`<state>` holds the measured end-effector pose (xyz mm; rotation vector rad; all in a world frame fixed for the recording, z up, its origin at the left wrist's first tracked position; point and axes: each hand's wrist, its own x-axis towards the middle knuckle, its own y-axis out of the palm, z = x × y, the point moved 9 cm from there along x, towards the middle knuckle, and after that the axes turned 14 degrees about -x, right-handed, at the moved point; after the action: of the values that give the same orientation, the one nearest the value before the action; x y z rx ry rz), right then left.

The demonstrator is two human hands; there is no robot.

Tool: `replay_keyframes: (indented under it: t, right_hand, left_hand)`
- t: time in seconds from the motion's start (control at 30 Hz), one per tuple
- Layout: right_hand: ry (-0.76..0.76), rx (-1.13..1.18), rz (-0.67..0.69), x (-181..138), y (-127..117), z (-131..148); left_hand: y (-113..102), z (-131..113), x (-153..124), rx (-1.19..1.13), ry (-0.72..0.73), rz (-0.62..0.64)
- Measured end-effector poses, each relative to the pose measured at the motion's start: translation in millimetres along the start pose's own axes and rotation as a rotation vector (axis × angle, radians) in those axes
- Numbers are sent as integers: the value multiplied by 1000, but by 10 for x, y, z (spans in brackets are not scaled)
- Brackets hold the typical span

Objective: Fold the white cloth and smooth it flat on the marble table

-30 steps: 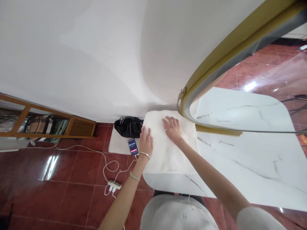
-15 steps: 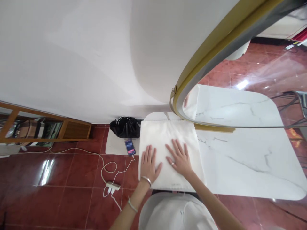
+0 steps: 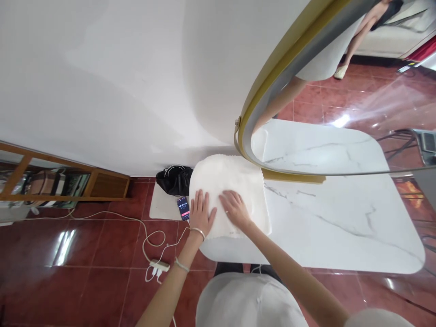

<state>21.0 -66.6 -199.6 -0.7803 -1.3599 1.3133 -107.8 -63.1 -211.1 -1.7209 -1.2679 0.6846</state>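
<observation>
A white cloth (image 3: 223,175) with a scalloped edge lies spread over the left end of the white marble-patterned table (image 3: 327,227). My left hand (image 3: 201,215) rests flat on the cloth's left side, fingers stretched out, with a bracelet at the wrist. To its right, my right hand (image 3: 236,210) presses on the middle of the cloth, its fingers slightly bent and close together. A ring shows on one finger. Neither hand visibly grips anything.
A gold-framed mirror (image 3: 243,136) stands against the wall at the table's back. Left of the table are a black bag (image 3: 174,179), a phone (image 3: 184,209) on a cable, and a power strip (image 3: 159,265) on the red tiled floor. A wooden cabinet (image 3: 109,184) stands farther left.
The cloth has slid toward the wall, covering the table's far left corner and baring a strip at the near edge. Both hands moved with it; my right fingers drew together.
</observation>
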Motion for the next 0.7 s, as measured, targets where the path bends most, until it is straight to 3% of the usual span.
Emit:
replay_keyframes:
  t: [0.17, 0.33, 0.47, 0.7]
  right_hand:
    - [-213, -29, 142, -608, -125, 496]
    - [-255, -50, 206, -1069, -221, 591]
    - [-232, -96, 218, -1260, -229, 438]
    - [-112, -191, 173, -1472, -303, -134]
  left_hand:
    - [-38, -37, -750, 26, -66, -61]
    - [22, -214, -1162, 59, -54, -72]
    - [133, -429, -1136, 81, -4, -67]
    - [443, -934, -761, 54, 116, 22]
